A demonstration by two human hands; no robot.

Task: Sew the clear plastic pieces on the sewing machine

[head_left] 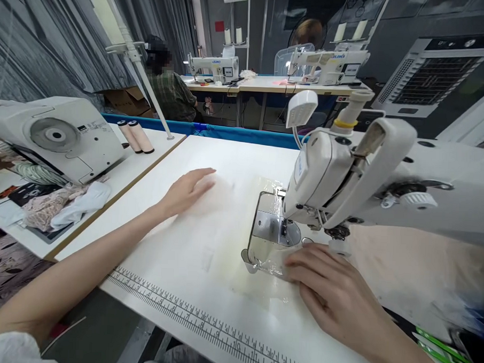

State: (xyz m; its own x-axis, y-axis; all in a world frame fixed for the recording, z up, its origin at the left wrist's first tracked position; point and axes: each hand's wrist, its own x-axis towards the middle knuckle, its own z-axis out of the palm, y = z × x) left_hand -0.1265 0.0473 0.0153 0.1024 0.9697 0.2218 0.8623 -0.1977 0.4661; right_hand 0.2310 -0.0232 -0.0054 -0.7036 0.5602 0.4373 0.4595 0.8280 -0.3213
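Observation:
My left hand [189, 191] is over the white table left of the sewing machine, fingers stretched out and thumb apart. A faint, pale blur shows just beside its fingertips; I cannot tell what it is. Close to the metal needle plate [268, 225], my right hand [333, 290] has its fingers curled together and pointing left. At its fingertips lies a crinkled clear film [275, 262]; whatever is under the fingers is hidden. The white sewing machine head [312, 168] stands above the plate, its needle area just beyond the right hand.
A ruler strip [204, 321] runs along the table's front edge. Peach fabric [399, 263] lies under the machine arm, with green-handled scissors [445, 351] at lower right. On the left are another machine [63, 136], thread cones [135, 136] and fabric scraps [68, 203]. A person [169, 90] sits beyond.

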